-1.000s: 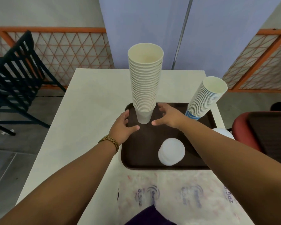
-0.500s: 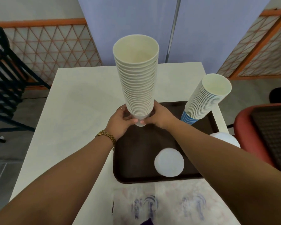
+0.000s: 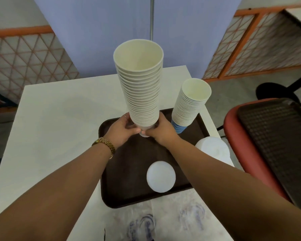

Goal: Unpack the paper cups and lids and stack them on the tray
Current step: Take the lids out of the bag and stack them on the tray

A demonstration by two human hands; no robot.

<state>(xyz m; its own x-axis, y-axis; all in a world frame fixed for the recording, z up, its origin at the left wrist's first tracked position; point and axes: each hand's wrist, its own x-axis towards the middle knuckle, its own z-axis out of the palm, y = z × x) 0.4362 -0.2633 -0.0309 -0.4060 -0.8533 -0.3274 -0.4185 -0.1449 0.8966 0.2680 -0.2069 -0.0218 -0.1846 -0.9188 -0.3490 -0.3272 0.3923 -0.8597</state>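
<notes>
A tall stack of cream paper cups [image 3: 141,87] stands upright over the far part of the dark brown tray [image 3: 129,192]. My left hand [image 3: 122,131] and my right hand [image 3: 161,132] clasp its base from both sides. A shorter cup stack [image 3: 189,103] with a blue bottom cup leans at the tray's far right corner. A pile of white lids [image 3: 161,176] lies on the tray's near edge. More white lids [image 3: 214,150] sit just off the tray's right side, partly hidden by my right arm.
Crumpled clear plastic packaging [image 3: 163,220] lies on the white table [image 3: 56,122] in front of the tray. A red chair [image 3: 233,133] carrying another dark tray [image 3: 278,136] stands close on the right. An orange lattice fence and a blue partition rise behind the table.
Both hands have closed around the base of the tall cup stack. My view has shifted closer and higher over the table.
</notes>
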